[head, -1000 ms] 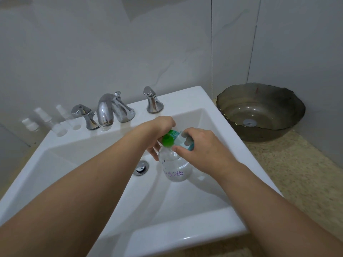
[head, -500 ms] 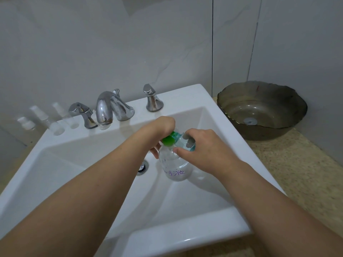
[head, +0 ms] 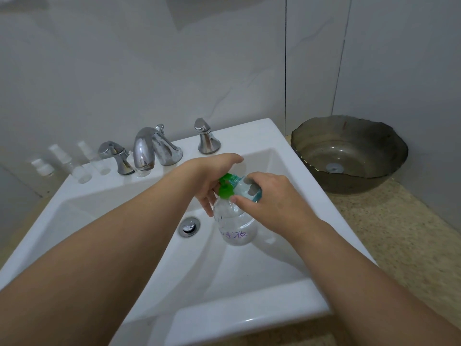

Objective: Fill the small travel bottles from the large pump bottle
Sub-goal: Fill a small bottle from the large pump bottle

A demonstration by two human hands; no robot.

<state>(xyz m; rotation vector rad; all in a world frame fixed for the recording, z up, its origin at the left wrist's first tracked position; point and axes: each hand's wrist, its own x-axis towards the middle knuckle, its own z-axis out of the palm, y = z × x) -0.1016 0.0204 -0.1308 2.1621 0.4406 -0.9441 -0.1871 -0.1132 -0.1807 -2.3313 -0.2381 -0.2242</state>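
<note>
Head view: clear pump bottle (head: 235,224) w/ green pump head (head: 226,188) held over sink (head: 249,318) basin, near drain. L hand (head: 208,179) curls round pump head; R hand (head: 273,204) pinches bottle neck. Small travel bottles (head: 63,161) on sink's back ledge, left of faucet (head: 149,148)

both forearms reach forward; left grip (head: 212,182) curled, right grip (head: 272,198) pinching, fingertips close together.

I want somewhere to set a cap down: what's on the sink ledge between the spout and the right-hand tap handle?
Nothing: in the head view the ledge between spout and right tap handle is bare.
</note>
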